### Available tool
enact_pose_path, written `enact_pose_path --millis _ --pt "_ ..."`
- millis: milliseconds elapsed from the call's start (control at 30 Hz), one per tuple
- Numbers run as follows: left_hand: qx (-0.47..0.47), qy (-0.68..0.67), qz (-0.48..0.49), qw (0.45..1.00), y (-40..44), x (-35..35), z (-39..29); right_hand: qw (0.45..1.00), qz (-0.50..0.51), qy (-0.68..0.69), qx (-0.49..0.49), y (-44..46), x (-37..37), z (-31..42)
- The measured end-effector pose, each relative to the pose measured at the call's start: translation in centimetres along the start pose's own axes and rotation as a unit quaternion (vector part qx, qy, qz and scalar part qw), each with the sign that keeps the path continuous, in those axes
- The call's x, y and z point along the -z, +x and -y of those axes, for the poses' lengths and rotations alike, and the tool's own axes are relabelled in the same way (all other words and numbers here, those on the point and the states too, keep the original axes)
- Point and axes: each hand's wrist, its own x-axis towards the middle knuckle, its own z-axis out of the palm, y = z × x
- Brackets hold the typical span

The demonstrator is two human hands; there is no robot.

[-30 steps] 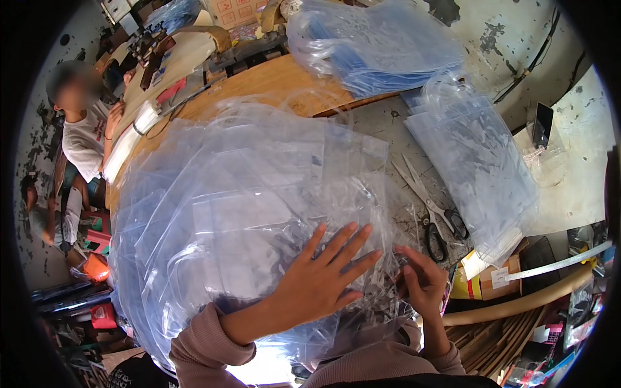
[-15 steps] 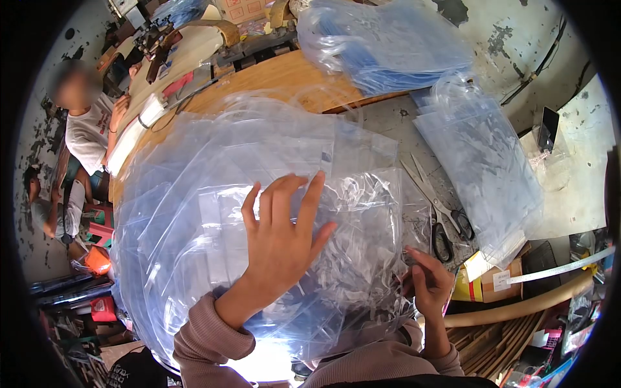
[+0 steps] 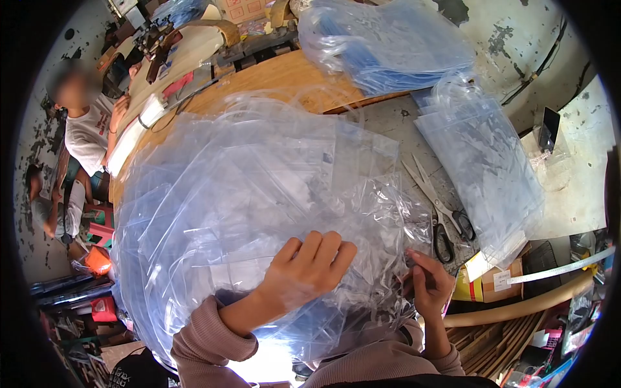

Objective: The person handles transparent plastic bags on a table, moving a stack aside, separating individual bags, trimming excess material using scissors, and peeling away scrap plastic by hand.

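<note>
A wide, overlapping pile of clear plastic bags (image 3: 239, 174) covers the table in front of me. My left hand (image 3: 309, 268) is over the lower middle of the pile, fingers curled in on the plastic; what they hold is hidden. Crumpled clear plastic (image 3: 381, 220) lies to its right. At the right edge of this plastic, my right hand (image 3: 428, 281) has its thumb and forefinger bent toward each other, and I cannot make out what is between them. Scissors (image 3: 440, 210) lie partly open above my right hand.
Stacked bluish plastic bags (image 3: 394, 48) stand at the back, with another stack (image 3: 485, 161) on the right. A phone (image 3: 548, 129) lies far right. A cardboard box (image 3: 501, 281) is below. Two other people (image 3: 87, 136) are at the left.
My left hand spread its fingers, moved up and left over the bags, then came back down and curled. The clear plastic beside it shifted. My right hand stayed nearly in place.
</note>
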Motion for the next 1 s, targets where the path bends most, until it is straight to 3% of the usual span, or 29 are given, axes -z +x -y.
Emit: enact_pose_path --millis 67,367,667,1000 --pt "0.023 -0.001 0.051 0.998 -0.1 0.1 -0.2 1.0 0.0 0.001 0.002 0.0 -0.1 0.1" --pt "0.06 0.023 0.089 0.994 -0.1 0.1 -0.5 1.0 -0.003 -0.001 0.008 0.1 -0.2 0.1" --pt "0.104 -0.034 0.07 0.991 -0.2 -0.5 -0.7 0.999 0.025 -0.032 0.033 0.1 0.1 -0.1" --pt "0.09 -0.03 0.063 0.993 -0.3 -0.8 -0.4 0.999 0.009 -0.027 0.02 0.3 -0.2 0.6"
